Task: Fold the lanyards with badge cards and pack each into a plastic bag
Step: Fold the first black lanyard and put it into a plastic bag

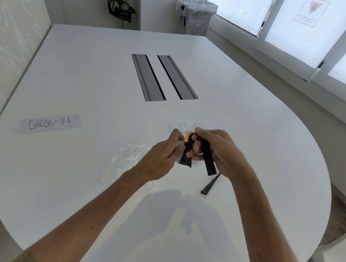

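Note:
Both hands hold a black lanyard above the white table. My left hand pinches the folded strap together with a badge card, whose orange edge shows between my fingers. My right hand grips the strap in loops; one loose end hangs down to the table. A clear, crinkled plastic bag lies flat on the table just left of and below my left hand. More clear plastic rests just beyond my hands.
A paper label reading CHECK-IN is taped at the left of the table. Two grey cable slots run across the table's middle. A bin with a liner and an office chair stand beyond the far edge.

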`<state>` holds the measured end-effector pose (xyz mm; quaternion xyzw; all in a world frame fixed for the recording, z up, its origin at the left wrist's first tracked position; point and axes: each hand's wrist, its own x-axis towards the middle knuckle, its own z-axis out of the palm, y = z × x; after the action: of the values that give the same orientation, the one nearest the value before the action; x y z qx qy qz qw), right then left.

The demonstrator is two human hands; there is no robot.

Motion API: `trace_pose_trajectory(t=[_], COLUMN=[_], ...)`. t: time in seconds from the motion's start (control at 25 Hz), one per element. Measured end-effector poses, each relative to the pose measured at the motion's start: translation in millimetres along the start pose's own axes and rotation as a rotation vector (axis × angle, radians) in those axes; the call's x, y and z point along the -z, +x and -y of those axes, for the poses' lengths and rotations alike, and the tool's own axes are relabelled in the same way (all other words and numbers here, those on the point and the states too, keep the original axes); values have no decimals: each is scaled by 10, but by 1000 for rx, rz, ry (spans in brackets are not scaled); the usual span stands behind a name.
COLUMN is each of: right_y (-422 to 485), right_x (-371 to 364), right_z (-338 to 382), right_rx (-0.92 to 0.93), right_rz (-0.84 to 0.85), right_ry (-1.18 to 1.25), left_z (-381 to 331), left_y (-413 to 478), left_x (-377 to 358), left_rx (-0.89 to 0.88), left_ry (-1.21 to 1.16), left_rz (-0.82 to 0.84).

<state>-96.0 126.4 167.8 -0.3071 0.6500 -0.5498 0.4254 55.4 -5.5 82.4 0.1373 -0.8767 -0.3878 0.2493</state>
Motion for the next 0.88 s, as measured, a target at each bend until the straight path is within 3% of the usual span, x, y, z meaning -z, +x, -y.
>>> trace_pose_trajectory(t=[0.16, 0.4, 0.6, 0.72, 0.8, 0.88], right_y=[30, 45, 151, 231, 227, 213], right_x=[34, 299, 485, 446, 427, 371], right_z=[-16, 8, -116, -340, -479, -594], right_rx=[-23, -50, 81, 238, 327, 325], right_rz=[30, -69, -199, -289, -174, 99], right_ry=[15, 20, 214, 107, -19, -52], left_z=[-55, 3, 11, -36, -76, -114], left_y=[4, 6, -19, 25, 64, 109], left_x=[-26, -85, -103, -71, -40, -11], left_rx=[21, 98, 107, 114, 123, 140], left_ry=[-64, 71, -20, -76, -125, -203], left_rz=[6, -41, -58, -73, -73, -86])
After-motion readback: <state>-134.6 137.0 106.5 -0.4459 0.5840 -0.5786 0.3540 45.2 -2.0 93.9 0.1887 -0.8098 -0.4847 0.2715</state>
